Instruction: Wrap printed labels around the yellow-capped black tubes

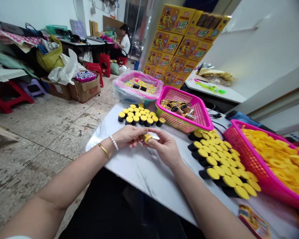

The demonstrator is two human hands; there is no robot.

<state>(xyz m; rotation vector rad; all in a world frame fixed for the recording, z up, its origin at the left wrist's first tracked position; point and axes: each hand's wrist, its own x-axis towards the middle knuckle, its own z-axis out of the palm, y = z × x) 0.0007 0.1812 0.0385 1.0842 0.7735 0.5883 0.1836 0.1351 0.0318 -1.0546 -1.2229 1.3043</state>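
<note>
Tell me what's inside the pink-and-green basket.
Small yellow-and-clear packages, some with dark round ends, lie jumbled in the basket. Whatever lies beneath the top ones is covered and cannot be seen.

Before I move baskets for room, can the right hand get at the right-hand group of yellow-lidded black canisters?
Likely yes: bare white tabletop separates the right hand from those yellow-lidded black canisters, though it holds a small yellow item.

Floor [27, 159], left side
Note cardboard box [49, 88] beside purple stool [33, 88]; farther back, note red stool [104, 61] near seated person [125, 43].
</note>
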